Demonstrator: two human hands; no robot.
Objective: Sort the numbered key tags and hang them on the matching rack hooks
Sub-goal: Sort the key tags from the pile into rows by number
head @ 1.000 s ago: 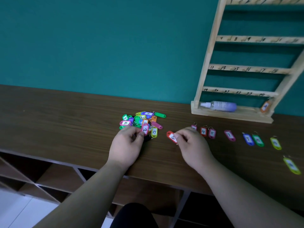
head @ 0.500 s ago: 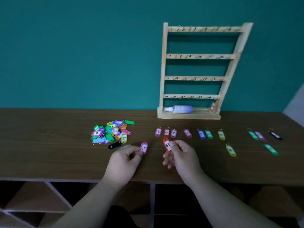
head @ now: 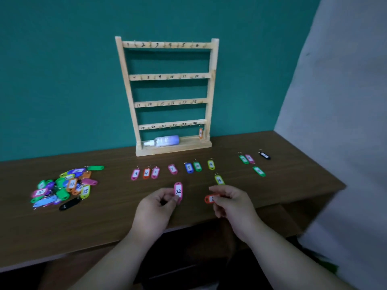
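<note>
While only one small orange tag hangs on the pale wooden numbered rack at twelve o'clock, sorting looks partway done. A row of coloured plastic key tags lies on the brown wooden table below it, and a mixed heap of tags sits at nine o'clock. The left hand pinches the pink tag marked 22. The right hand pinches an orange-red tag, its number hidden. Nearly all the hanging is left.

The left grip has lifted the pink plastic key tag numbered 22 away from the heap of coloured tags and now pinches it upright above the bench. The right grip has drawn the red-orange plastic key tag back, turned sideways.
</note>
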